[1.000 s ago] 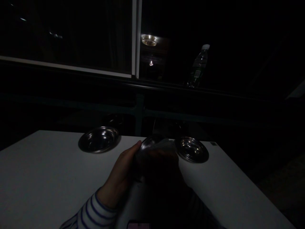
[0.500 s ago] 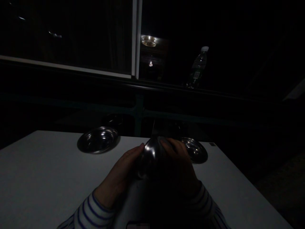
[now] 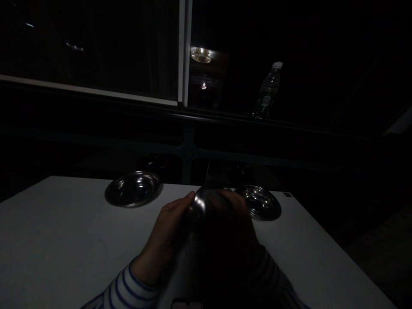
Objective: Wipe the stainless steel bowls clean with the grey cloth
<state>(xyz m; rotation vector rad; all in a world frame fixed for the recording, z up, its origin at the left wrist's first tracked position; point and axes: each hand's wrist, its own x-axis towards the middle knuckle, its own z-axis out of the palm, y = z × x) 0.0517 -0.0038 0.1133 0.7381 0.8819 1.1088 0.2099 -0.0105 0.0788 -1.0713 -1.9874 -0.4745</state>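
Grip on shiny round steel bowl (image 3: 206, 208) two-handed, bowl tilted on edge over middle of white rectangular table (image 3: 64, 240), toward its far edge. Resting on the top or lifted off it: cannot tell. Left hand (image 3: 167, 234) closed on near-left rim, thumb along the lip. Right hand (image 3: 240, 216) curled over far-right side, fingers close together on the outer wall.

Change since a second ago: pale crumpled patch then over the bowl, not seen now. Right hand then lost in shadow, now on the metal and set slightly lower than half a second ago. Left hand unmoved. Judged meaning for work in hand: bowl handled within the grip, not set down.

Also on table: shallow round steel dish (image 3: 133, 188) at far edge, left part; second shallow steel dish (image 3: 262, 201) at far edge, right part, just beside right-hand fingers, contact not evident. Beyond table's far edge: clear plastic bottle with white cap (image 3: 268, 90) on dark ledge, white window frame (image 3: 182, 51), lamp reflection (image 3: 201, 54) in glass.

Hard to make out: right palm and wrist, nearly black; bowl's lower half; anything pinched between right hand and bowl, cannot tell. Cut off at table's near edge: small pinkish object (image 3: 186, 304), kind unknown. Blue-striped white sleeves (image 3: 128, 289) on both forearms, right one barely visible.
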